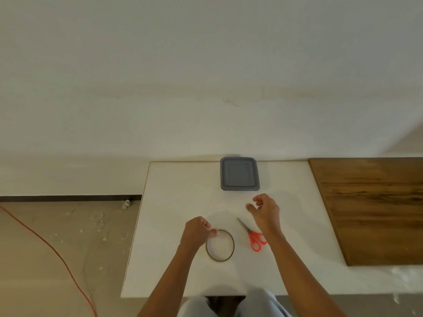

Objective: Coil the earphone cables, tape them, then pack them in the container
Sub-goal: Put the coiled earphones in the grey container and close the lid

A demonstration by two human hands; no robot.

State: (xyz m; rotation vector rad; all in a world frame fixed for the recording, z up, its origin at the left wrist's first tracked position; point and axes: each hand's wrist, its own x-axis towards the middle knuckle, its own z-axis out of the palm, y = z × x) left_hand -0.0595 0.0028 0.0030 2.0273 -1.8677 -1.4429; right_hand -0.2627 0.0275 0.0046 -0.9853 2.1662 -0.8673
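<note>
Curled fingers of the left hand (198, 229) pinched the upper-left rim of the tape roll (209, 250), which lay flat on the white bench (183, 271) close to the person. Hovering above the bench between the roll and the container (239, 173), the right hand (265, 209) had its fingers loosely bent and thumb and forefinger apart; whether it held a strip of clear tape or a thin white cable could not be told. No earphone cable could be made out against the white surface. Beside the roll and partly under the right wrist lay the orange-handled scissors (254, 236), untouched. The grey container sat at the far edge of the bench with its lid on, well apart from both hands. By the look of it, the taping step was in hand, with packing not yet begun. The next move would probably call for steadying the roll with the left hand, drawing out a length of tape, and bringing the scissors in to cut it before the lid came off.
</note>
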